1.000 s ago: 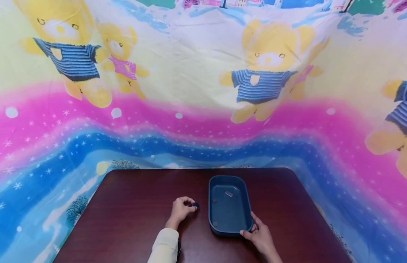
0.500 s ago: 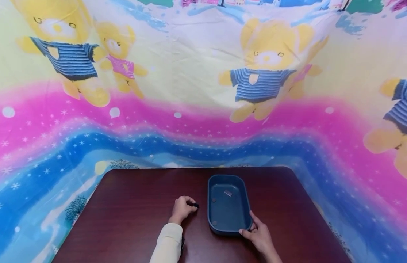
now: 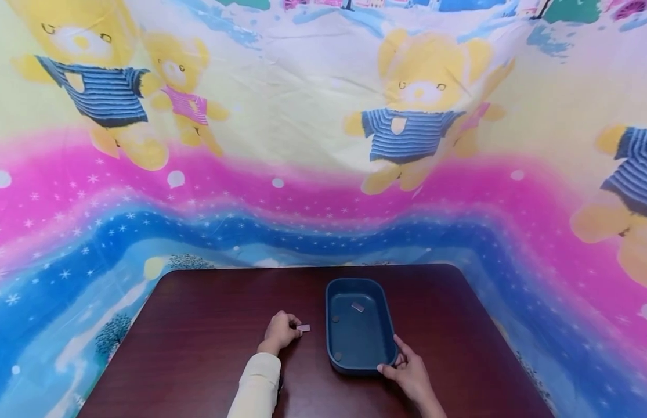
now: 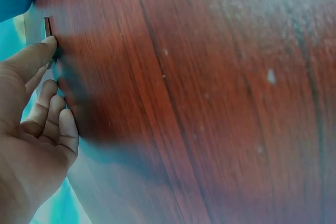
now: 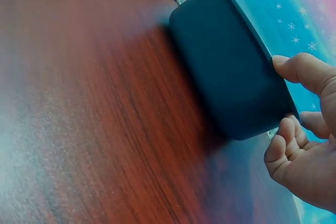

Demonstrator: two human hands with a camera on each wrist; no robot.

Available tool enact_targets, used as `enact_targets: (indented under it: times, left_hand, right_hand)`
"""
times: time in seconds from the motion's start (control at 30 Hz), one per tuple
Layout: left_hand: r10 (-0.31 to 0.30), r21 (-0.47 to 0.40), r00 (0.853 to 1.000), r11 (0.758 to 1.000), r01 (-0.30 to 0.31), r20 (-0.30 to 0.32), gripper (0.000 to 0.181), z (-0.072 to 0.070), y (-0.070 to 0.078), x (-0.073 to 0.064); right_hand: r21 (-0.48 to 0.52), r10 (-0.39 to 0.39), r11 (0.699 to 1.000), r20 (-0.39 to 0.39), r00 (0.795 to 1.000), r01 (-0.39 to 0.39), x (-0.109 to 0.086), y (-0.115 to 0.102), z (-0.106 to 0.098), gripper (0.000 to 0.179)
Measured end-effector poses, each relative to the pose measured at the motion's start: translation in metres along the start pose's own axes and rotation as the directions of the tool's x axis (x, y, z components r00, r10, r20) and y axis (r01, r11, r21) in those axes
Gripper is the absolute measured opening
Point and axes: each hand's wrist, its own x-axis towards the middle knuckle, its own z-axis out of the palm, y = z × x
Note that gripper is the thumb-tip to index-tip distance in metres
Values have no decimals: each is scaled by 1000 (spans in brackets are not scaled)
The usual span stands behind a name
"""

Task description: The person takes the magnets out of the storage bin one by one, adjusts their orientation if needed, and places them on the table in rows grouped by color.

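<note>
My left hand (image 3: pixel 281 332) pinches a small flat rectangular piece (image 3: pixel 304 328) between thumb and fingers, just above or on the table left of the tray. Its upper face looks pale pinkish grey; in the left wrist view the piece (image 4: pixel 47 27) is seen nearly edge-on, thin and dark. My right hand (image 3: pixel 412 373) grips the near right corner of a deep dark blue tray (image 3: pixel 331 337), thumb on the rim in the right wrist view. Inside the tray lie a similar rectangular piece (image 3: pixel 357 307) and two small round discs, one disc (image 3: pixel 335 319) behind the other disc (image 3: pixel 338 356).
A dark red-brown wooden table (image 3: pixel 208 325) with rounded far corners bears the tray. Behind it and at both sides hangs a cloth (image 3: pixel 302 145) printed with bears and snowflakes.
The piece in my left hand looked dark before and now shows its pale face, having turned in the fingers. The whole head view has shifted slightly; my right hand keeps its grip on the tray.
</note>
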Motion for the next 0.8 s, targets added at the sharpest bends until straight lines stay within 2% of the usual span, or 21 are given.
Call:
enact_targets:
  times: [0.23,0.4,0.8]
  left_hand:
    - [33,-1,999,999,-33,14,15,0,-1,1]
    - [36,-17,999,999,-36,19,17,1,0,0]
    - [-20,-54,1000,998,19,-19,16,2,-2,-5]
  right_hand:
    - [60,2,998,4,1000,-2,0,2,1,84]
    - [50,0,999,3,1000,-1,1,6,0,83]
    - [32,-20,999,-12,1000,20,0,7,1,82]
